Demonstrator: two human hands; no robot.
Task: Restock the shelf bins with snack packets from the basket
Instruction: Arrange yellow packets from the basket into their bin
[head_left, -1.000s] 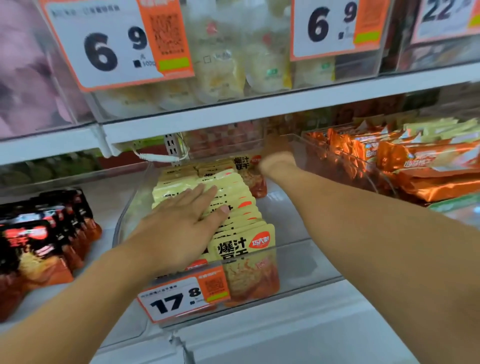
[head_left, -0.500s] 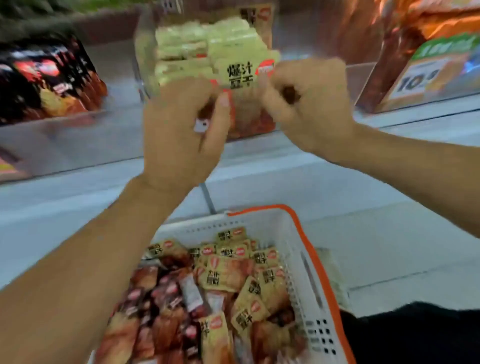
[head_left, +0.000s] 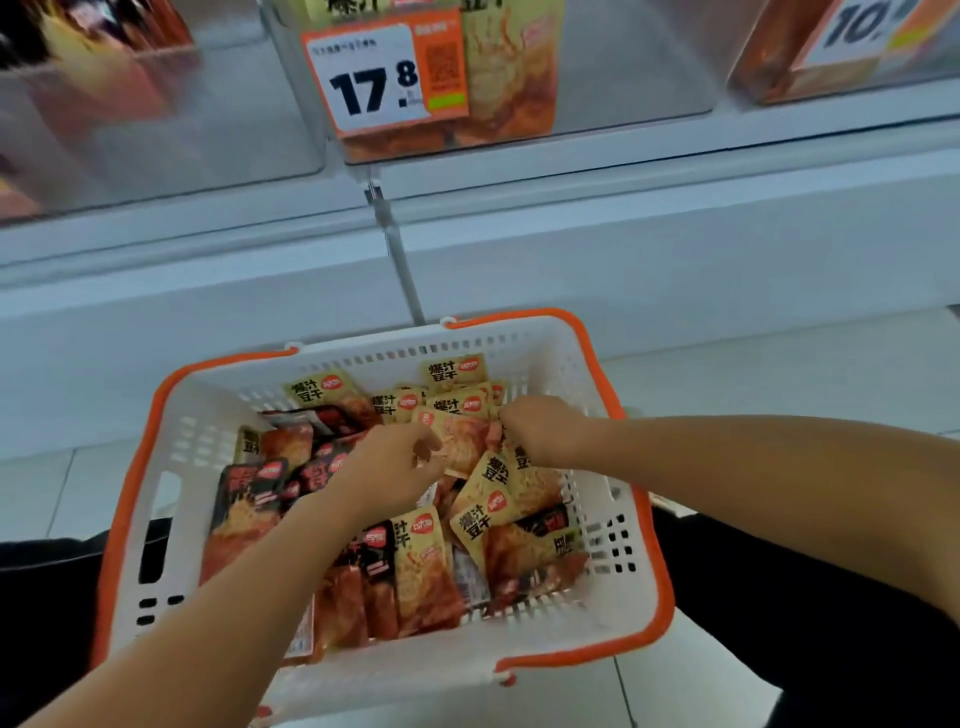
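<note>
While both hands are being lowered into the basket (head_left: 130, 499), one yellow snack packet (head_left: 460, 439) is being pinched between left hand (head_left: 387, 470) and right hand (head_left: 540, 431), fingers clamped on it. Risk: neighbouring packets are loosely heaped, so extras may be dragged out and dropped short of the shelf bin (head_left: 623, 78).
</note>
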